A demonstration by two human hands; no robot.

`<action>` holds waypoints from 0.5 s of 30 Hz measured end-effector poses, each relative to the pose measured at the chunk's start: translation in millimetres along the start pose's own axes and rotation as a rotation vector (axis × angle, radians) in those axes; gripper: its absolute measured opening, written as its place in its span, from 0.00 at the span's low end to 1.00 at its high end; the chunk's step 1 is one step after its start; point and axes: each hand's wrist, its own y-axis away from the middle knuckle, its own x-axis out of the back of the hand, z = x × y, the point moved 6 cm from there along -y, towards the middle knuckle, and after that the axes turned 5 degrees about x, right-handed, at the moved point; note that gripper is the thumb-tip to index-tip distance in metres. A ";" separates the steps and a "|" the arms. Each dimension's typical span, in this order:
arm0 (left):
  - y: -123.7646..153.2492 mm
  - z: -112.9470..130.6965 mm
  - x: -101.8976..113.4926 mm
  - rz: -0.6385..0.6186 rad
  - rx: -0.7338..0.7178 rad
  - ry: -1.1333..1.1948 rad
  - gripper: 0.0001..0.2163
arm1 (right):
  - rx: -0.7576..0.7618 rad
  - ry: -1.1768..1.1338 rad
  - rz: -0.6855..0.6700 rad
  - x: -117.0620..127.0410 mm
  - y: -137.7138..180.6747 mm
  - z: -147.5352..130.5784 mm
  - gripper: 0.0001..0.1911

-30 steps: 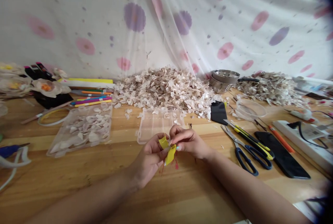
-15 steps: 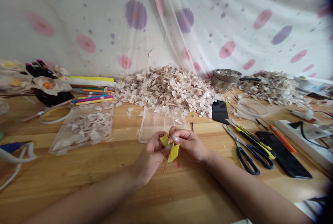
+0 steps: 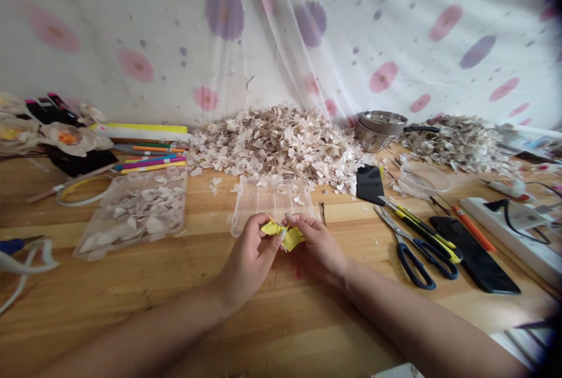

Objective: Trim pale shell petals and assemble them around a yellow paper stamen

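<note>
Between my two hands is a small piece of bright yellow crinkled paper or tape (image 3: 293,239), bent and folded, with a thin orange-tipped strand near its upper left. My left hand (image 3: 252,255) pinches its left part between thumb and fingers. The fingers of my right hand (image 3: 318,246) are closed on its right side, the lower fingers partly hidden. Both hands are held just above the wooden table (image 3: 184,313), in front of a clear compartment box (image 3: 246,205) with a few pale flakes on it.
A big heap of pale flakes (image 3: 281,144) lies behind, with metal bowls (image 3: 380,129) beside it. At right are scissors (image 3: 415,249), a yellow-black cutter (image 3: 428,234), a black phone (image 3: 476,258) and a power strip (image 3: 504,229). A tray of flakes (image 3: 90,229) and pens (image 3: 151,162) stand left.
The yellow piece has turned from hanging downward to lying more sideways between my fingers. My hands have shifted slightly, and the whole view has tilted a little.
</note>
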 end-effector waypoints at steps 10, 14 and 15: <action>-4.1 9.7 4.5 -0.082 -0.007 -0.005 0.09 | 0.235 0.549 0.061 15.8 0.8 -19.5 0.16; -12.8 13.7 6.6 -0.093 0.130 0.384 0.13 | 0.486 0.770 -0.088 6.8 5.4 -46.3 0.11; -14.4 16.0 7.7 -0.095 0.135 0.426 0.14 | 0.583 0.857 -0.127 3.6 7.9 -53.8 0.09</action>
